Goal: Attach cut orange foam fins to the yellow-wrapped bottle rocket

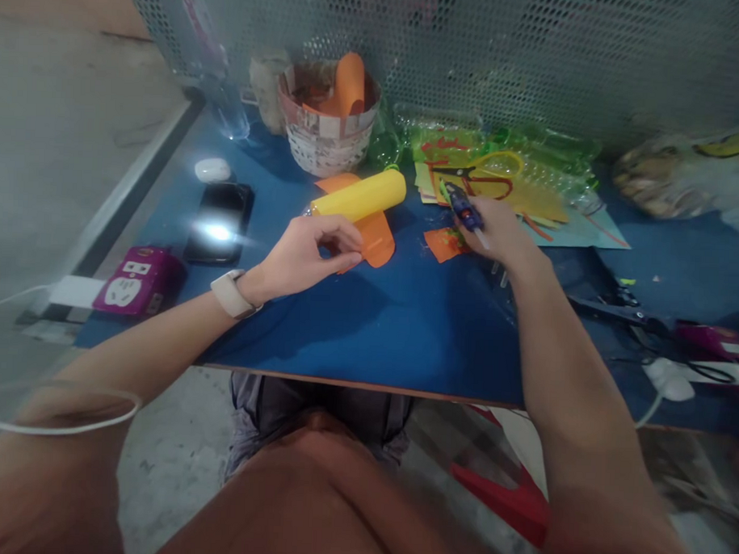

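Observation:
My left hand, with a watch on its wrist, has thumb and fingers closed at the edge of an orange paper piece. Across the top of that piece lies a yellow paper-covered cylinder, on its side. My right hand is wrapped around a dark blue glue gun, whose front end points toward the back of the table. Beneath the glue gun is a small orange scrap with green bits on it. Yellow-handled scissors rest on coloured paper sheets just behind.
A woven basket with orange paper stands at the back. Green plastic bottles lie by the mesh panel. A phone, a white case and a purple socket block are on the left. Dark-handled scissors and cables lie right.

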